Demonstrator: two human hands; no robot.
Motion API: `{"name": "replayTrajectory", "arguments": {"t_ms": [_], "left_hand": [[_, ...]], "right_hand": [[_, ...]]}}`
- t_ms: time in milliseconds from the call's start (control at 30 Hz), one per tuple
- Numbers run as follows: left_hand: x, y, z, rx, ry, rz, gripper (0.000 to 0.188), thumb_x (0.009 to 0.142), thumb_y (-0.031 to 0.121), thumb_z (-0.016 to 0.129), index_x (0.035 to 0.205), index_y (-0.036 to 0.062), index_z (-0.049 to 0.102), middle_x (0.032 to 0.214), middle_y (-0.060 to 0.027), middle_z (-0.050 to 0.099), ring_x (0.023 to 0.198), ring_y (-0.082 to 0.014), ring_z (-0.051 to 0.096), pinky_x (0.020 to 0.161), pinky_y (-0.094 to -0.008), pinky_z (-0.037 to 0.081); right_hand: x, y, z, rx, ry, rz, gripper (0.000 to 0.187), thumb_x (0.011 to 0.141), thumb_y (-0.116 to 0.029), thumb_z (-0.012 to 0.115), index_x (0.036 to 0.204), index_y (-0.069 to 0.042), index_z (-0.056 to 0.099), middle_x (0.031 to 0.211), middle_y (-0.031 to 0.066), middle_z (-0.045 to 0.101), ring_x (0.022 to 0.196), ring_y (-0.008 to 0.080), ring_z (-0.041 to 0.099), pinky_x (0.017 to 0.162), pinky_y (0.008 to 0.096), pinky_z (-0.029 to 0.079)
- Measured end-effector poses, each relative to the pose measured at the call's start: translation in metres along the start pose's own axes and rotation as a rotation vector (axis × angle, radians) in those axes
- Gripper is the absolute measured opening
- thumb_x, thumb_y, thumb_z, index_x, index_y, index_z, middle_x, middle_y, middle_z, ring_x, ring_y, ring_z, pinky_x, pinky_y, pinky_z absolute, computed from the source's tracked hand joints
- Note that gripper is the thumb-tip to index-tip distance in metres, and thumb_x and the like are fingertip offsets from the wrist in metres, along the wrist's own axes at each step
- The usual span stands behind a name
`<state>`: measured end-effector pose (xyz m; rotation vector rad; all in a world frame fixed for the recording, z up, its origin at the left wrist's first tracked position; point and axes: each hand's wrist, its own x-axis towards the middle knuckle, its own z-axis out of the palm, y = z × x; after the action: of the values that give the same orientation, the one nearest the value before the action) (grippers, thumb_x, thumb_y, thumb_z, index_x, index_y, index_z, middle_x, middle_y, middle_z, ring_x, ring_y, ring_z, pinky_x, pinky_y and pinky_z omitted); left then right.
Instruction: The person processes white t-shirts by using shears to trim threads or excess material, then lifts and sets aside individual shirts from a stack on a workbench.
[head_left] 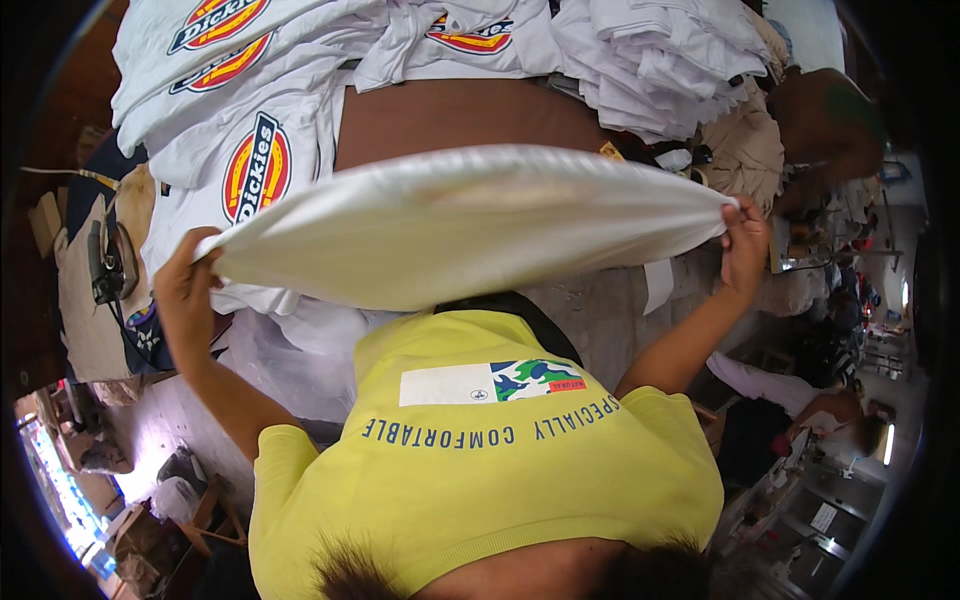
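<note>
Head view: white cloth (470, 235) stretches between left grip (187, 280) and right grip (745, 245), each clamping an end

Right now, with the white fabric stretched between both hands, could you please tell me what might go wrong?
The broad white fabric spans from the left hand to the right hand; if either grip loosens, that side might drop. In this view its left end overlaps the white shirts with red-and-yellow printed emblems; a swing could perhaps ruffle them.
</note>
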<state>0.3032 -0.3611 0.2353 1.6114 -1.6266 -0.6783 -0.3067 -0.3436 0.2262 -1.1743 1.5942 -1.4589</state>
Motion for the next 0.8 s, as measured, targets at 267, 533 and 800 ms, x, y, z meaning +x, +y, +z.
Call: {"name": "replayTrajectory", "arguments": {"t_ms": [267, 533, 800], "left_hand": [[0.153, 0.006, -0.017, -0.100, 0.001, 0.033, 0.023, 0.085, 0.018, 0.056, 0.096, 0.0000, 0.063, 0.069, 0.0016, 0.056, 0.059, -0.0033, 0.051, 0.056, -0.0170, 0.039], [0.175, -0.098, 0.131, 0.499, 0.457, 0.582, 0.040, 0.080, 0.023, 0.064, 0.113, 0.0024, 0.055, 0.118, -0.0176, 0.051, 0.106, -0.0316, 0.051, 0.090, -0.0351, 0.042], [0.020, -0.136, 0.244, 0.850, 0.023, 0.206, 0.052, 0.088, 0.045, 0.043, 0.136, 0.0263, 0.034, 0.143, -0.0069, 0.028, 0.132, -0.0295, 0.024, 0.102, -0.0543, 0.018]], "right_hand": [[0.140, -0.023, 0.074, -0.153, -0.010, -0.220, 0.023, 0.080, -0.019, 0.067, 0.093, -0.001, 0.059, 0.078, -0.0001, 0.057, 0.059, 0.0047, 0.050, 0.049, 0.0184, 0.041], [0.120, 0.094, 0.207, -0.620, 0.040, -1.042, 0.047, 0.081, -0.020, 0.059, 0.124, -0.010, 0.044, 0.129, 0.0188, 0.043, 0.117, 0.0375, 0.041, 0.096, 0.0419, 0.034], [0.031, 0.231, 0.187, -1.191, -0.261, -0.391, 0.055, 0.087, -0.051, 0.040, 0.136, -0.027, 0.032, 0.144, 0.0066, 0.025, 0.131, 0.0328, 0.024, 0.101, 0.0554, 0.021]]}}
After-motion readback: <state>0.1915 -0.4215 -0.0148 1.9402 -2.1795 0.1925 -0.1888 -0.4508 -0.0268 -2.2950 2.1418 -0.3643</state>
